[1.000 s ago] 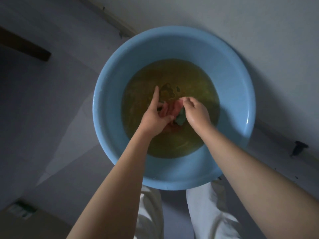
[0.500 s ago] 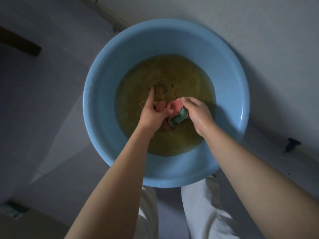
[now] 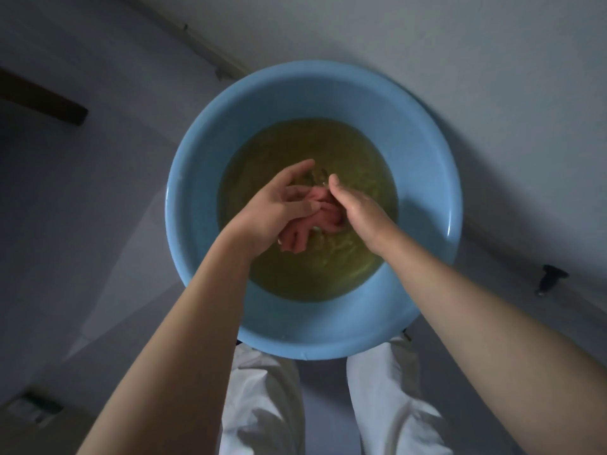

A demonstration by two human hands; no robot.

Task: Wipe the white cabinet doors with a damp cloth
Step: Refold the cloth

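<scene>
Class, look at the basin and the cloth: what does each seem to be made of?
Basin: probably plastic, smooth light blue with a slight sheen at the rim. Cloth: soft pink fabric, wet and bunched in folds between the left hand and right hand.
</scene>
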